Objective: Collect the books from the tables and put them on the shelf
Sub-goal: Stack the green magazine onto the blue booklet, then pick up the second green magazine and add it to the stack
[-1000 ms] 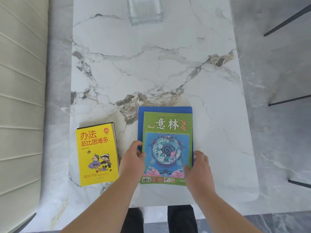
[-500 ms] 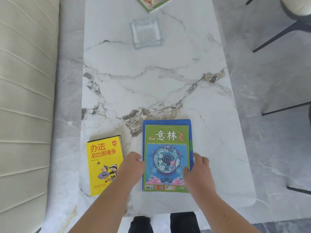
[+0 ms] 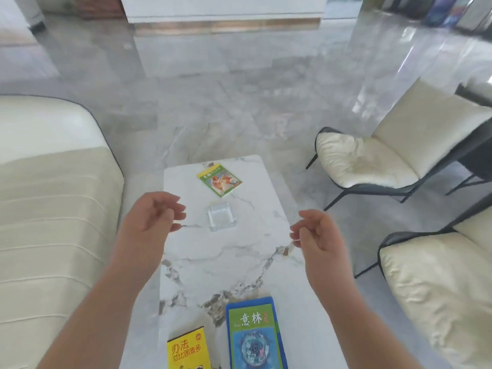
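Marble table: glass ashtray between empty hands.

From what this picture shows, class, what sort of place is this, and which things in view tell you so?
Probably a living room or lounge: a low marble coffee table stands between a cream sofa and cushioned chairs, with books and a glass ashtray on it.

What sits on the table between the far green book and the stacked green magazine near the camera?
A clear glass ashtray, then bare marble table, in the head view.
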The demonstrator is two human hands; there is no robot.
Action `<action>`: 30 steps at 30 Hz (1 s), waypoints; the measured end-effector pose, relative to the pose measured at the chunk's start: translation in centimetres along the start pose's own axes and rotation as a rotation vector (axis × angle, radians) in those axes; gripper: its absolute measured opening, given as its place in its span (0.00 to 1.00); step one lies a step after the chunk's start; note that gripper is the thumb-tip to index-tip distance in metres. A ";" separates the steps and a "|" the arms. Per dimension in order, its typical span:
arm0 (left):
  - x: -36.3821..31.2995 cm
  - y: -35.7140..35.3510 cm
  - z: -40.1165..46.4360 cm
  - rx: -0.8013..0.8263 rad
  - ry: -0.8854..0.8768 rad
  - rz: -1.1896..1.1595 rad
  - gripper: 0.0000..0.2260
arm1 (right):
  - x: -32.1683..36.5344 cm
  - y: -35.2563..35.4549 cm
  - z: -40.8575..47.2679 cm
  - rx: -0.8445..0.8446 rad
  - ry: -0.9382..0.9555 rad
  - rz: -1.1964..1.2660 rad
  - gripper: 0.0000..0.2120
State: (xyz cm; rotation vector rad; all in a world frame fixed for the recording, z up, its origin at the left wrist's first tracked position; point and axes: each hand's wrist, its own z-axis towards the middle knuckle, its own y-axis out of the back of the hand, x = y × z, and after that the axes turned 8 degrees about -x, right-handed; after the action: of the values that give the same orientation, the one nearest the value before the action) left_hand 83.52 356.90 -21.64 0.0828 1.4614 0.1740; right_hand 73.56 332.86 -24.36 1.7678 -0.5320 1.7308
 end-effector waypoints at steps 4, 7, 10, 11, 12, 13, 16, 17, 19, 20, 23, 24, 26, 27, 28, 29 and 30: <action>-7.1 0.7 -1.9 0.022 -0.090 -0.066 0.18 | 7.2 3.3 -2.5 -0.075 0.062 0.053 0.17; -9.6 0.6 -4.6 0.048 -0.082 -0.124 0.18 | 9.9 6.3 -4.7 -0.121 0.091 0.086 0.16; -9.9 -0.7 -6.4 0.055 -0.048 -0.155 0.17 | 10.6 8.9 -5.2 -0.147 0.108 0.092 0.15; -9.9 -1.3 -6.8 0.059 -0.045 -0.153 0.17 | 10.5 9.8 -5.1 -0.150 0.111 0.085 0.14; -9.9 -2.0 -7.2 0.064 -0.044 -0.151 0.17 | 10.4 10.6 -4.8 -0.156 0.105 0.080 0.14; -10.1 -2.8 -7.6 0.068 -0.046 -0.150 0.17 | 10.2 11.5 -4.5 -0.163 0.101 0.081 0.14; -10.7 -6.2 -8.6 0.061 -0.056 -0.149 0.15 | 9.6 14.3 -3.0 -0.157 0.105 0.099 0.14; -10.9 -7.6 -9.0 0.062 -0.064 -0.148 0.15 | 9.3 15.4 -2.4 -0.154 0.109 0.102 0.14; -11.2 -11.0 -10.1 0.077 -0.072 -0.137 0.17 | 8.6 18.2 -1.0 -0.145 0.110 0.115 0.13; -11.3 -12.4 -10.5 0.084 -0.076 -0.124 0.17 | 8.2 19.5 -0.3 -0.138 0.100 0.119 0.13; -11.2 -19.0 -12.5 0.106 -0.072 -0.080 0.16 | 6.0 25.7 3.0 -0.096 0.084 0.099 0.13; -11.1 -21.4 -13.4 0.114 -0.077 -0.060 0.16 | 5.3 28.0 4.3 -0.079 0.077 0.087 0.13; -11.1 -26.0 -15.1 0.073 -0.071 -0.042 0.16 | 4.2 32.6 7.4 -0.026 0.063 0.038 0.14; -11.4 -28.1 -15.9 0.036 -0.054 -0.053 0.16 | 4.0 34.7 9.0 -0.004 0.056 0.010 0.14; -11.7 -30.2 -16.7 -0.004 -0.027 -0.081 0.17 | 3.8 36.7 10.4 0.018 0.053 -0.014 0.15; -12.1 -31.7 -17.2 -0.037 0.006 -0.109 0.17 | 3.8 38.3 11.6 0.036 0.053 -0.031 0.15; -12.5 -33.5 -17.8 -0.067 0.037 -0.123 0.18 | 3.9 40.1 12.8 0.059 0.049 -0.044 0.15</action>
State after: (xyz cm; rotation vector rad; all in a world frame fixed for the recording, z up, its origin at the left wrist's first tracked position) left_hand 66.89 320.94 -16.69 -0.0652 1.4913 0.1244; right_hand 56.99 295.22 -14.55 1.7592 -0.4222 1.7707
